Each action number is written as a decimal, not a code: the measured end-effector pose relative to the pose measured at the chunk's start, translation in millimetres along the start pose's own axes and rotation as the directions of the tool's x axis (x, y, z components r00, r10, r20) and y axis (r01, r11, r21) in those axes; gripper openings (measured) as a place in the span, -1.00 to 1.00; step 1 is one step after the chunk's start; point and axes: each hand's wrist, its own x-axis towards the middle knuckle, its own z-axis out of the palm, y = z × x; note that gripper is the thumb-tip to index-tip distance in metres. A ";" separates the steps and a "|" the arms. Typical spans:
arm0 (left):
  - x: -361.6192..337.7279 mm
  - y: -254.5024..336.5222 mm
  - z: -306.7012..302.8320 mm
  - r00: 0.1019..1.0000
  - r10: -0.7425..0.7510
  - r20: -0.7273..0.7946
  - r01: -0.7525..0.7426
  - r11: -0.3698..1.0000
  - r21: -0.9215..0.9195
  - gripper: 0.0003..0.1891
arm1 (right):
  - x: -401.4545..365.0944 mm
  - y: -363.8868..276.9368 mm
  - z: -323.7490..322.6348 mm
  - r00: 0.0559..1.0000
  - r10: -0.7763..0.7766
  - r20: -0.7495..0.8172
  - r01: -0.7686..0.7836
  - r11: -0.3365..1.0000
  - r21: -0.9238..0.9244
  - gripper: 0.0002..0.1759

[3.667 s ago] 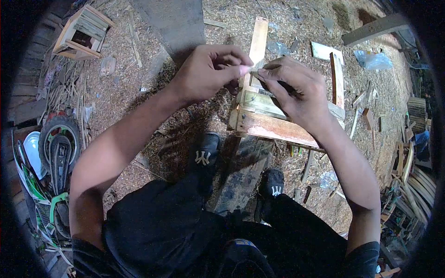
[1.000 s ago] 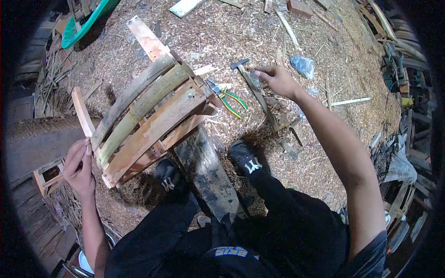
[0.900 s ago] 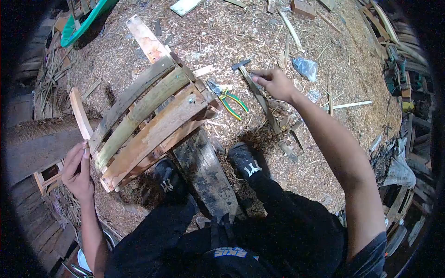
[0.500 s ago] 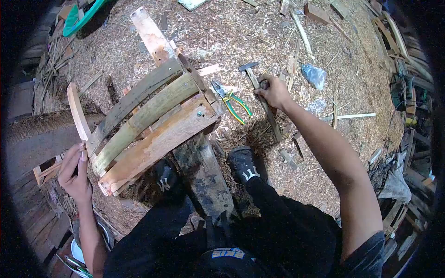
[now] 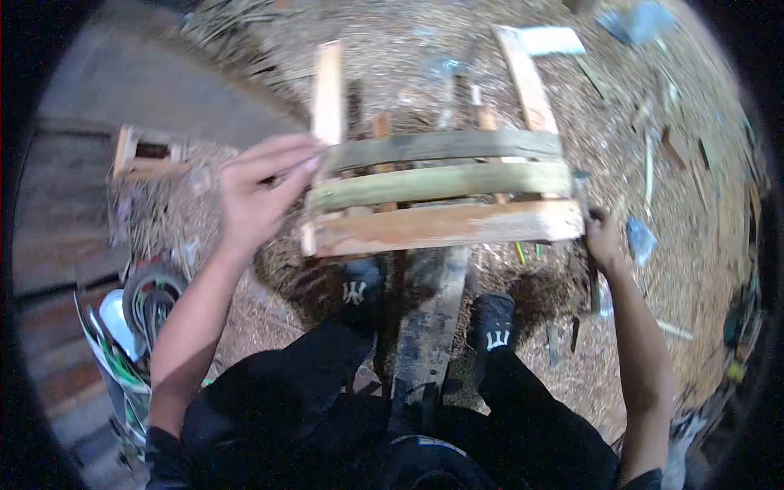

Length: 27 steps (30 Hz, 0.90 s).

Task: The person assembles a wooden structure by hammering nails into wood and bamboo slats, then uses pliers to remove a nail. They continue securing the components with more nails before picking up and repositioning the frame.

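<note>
A slatted wooden frame [image 5: 441, 227] lies across the middle, with a dark slat, a greenish slat and a pale reddish board. Two light wooden legs [image 5: 328, 94] point away from me. My left hand [image 5: 265, 192] has thumb and fingers pinched together at the left end of the dark slat [image 5: 445, 147]; whatever lies between the fingertips is too blurred to make out. Beside the frame's right end, my right hand [image 5: 603, 238] is wrapped round a hammer [image 5: 594, 286], its handle pointing down toward me and its head partly hidden.
A dark plank [image 5: 429, 327] runs under the frame between my shoes [image 5: 494, 318]. Wood shavings [image 5: 629, 327] cover the ground. Plier handles [image 5: 521, 253] show below the frame's right end. A clear plastic bag [image 5: 641, 241] lies to the right, a small wooden box frame [image 5: 147, 155] at left.
My view has swung left. The frame now lies nearly level across the view instead of slanting. The hammer in my right hand has come close to the frame's right end; my left hand stays at its left end.
</note>
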 end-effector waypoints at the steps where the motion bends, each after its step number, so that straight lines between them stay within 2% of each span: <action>1: 0.7 -3.6 2.5 0.999 0.030 -0.036 -0.031 0.999 -0.025 -0.82 | 7.5 23.1 -3.3 1.000 0.000 -0.018 0.001 0.996 0.087 -0.64; 2: 1.4 -8.4 6.5 0.996 0.062 -0.067 -0.066 0.996 -0.057 -0.82 | -0.3 -21.0 -20.2 0.970 0.238 0.058 -0.245 0.930 0.275 -0.72; 4: -0.7 -14.7 8.7 0.994 0.054 -0.096 -0.061 0.996 -0.069 -0.83 | -8.3 -65.5 -45.5 0.981 0.193 0.028 -0.187 0.882 0.432 -0.76; 6: -2.2 -15.4 9.7 0.992 0.054 -0.114 -0.064 0.994 -0.086 -0.83 | -2.5 -87.4 -72.6 0.995 0.099 -0.033 -0.074 0.894 0.443 -0.74; 7: -2.8 -14.1 10.8 0.995 0.009 -0.102 -0.021 0.993 -0.118 -0.84 | -3.0 -105.9 -83.8 0.991 0.065 -0.118 -0.006 0.899 0.439 -0.72; 8: -3.8 -13.5 11.8 0.995 -0.036 -0.089 0.022 0.988 -0.152 -0.85 | -4.4 -126.7 -100.6 0.997 -0.010 -0.075 0.043 0.887 0.460 -0.71; 10: -6.5 -14.6 11.7 0.992 -0.061 -0.113 0.041 0.986 -0.164 -0.86 | -8.3 -169.3 -122.8 0.983 -0.136 -0.127 0.177 0.894 0.412 -0.70; 12: -8.1 -15.2 8.9 0.998 -0.039 -0.059 0.026 0.976 -0.215 -0.85 | -25.2 -229.4 -131.6 0.960 -0.240 -0.142 0.276 0.885 0.374 -0.67; 13: -9.1 -15.3 7.8 0.997 -0.053 -0.048 0.040 0.970 -0.242 -0.85 | -33.3 -249.2 -131.2 0.943 -0.263 -0.202 0.314 0.903 0.293 -0.61; 14: -9.2 -17.4 8.2 0.997 -0.055 -0.056 0.040 0.969 -0.243 -0.85 | -41.9 -270.8 -128.7 0.942 -0.270 -0.200 0.320 0.902 0.289 -0.61; 16: -8.3 -22.4 9.9 0.993 0.063 -0.101 -0.090 0.954 -0.285 -0.86 | -59.8 -309.2 -116.3 0.916 -0.384 -0.115 0.400 0.898 0.185 -0.57; 17: -7.6 -22.5 8.7 0.992 0.065 -0.106 -0.093 0.953 -0.287 -0.86 | -68.0 -321.7 -105.0 0.893 -0.443 -0.075 0.450 0.879 0.157 -0.57; 18: -6.8 -22.7 7.5 0.992 0.087 -0.095 -0.109 0.962 -0.251 -0.86 | -82.8 -345.0 -94.7 0.924 -0.382 0.017 0.375 0.914 0.155 -0.58; 20: -6.8 -24.0 6.3 0.991 0.107 -0.083 -0.123 0.967 -0.222 -0.86 | -89.0 -364.9 -73.7 0.868 -0.479 0.133 0.476 0.878 0.058 -0.56; 22: -7.2 -25.7 5.4 0.992 0.112 -0.057 -0.122 0.966 -0.229 -0.84 | -80.1 -369.2 -42.8 0.593 -0.800 0.093 0.803 0.596 0.004 -0.50; 23: -6.3 -26.9 4.9 0.992 0.111 -0.056 -0.121 0.964 -0.236 -0.84 | -81.2 -376.5 -38.0 0.567 -0.811 0.145 0.822 0.567 -0.046 -0.45; 27: -2.5 -37.9 9.2 0.973 0.213 -0.086 -0.228 0.941 -0.251 -0.83 | -88.3 -400.1 -23.0 0.587 -0.776 0.233 0.805 0.589 -0.067 -0.40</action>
